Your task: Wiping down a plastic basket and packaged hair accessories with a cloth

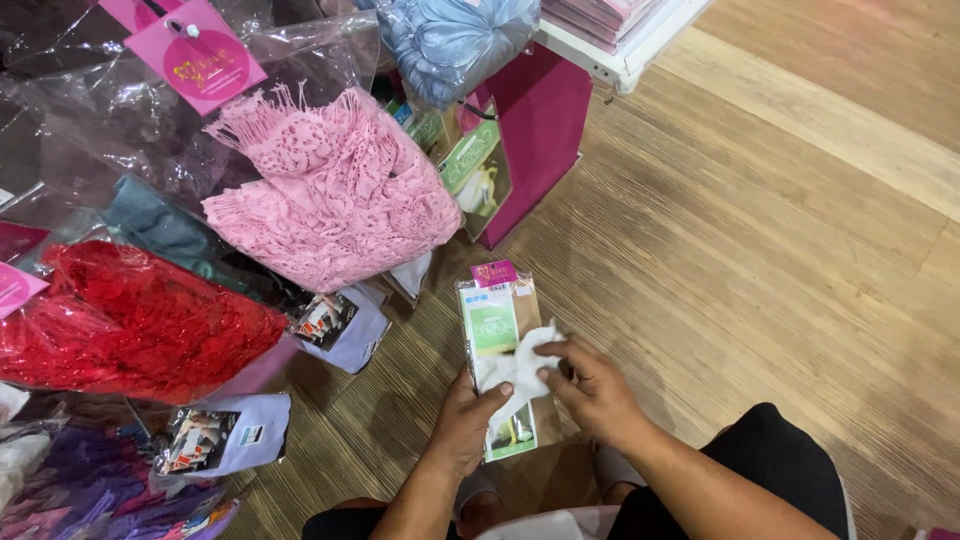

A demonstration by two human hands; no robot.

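Wooden shop floor beside hanging bagged lace garments (330,190). Left hand (462,425) clamps the clear flat packet (503,372); right hand (597,392) pinches its white cloth (520,365), partly drawn out, the rest inside.

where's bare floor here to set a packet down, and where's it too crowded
Bare wooden floor lies open right of the magenta stand, beyond the right hand. Left of the clear packet held in the left hand it is crowded: pink lace scarf, red scarf, small packets.
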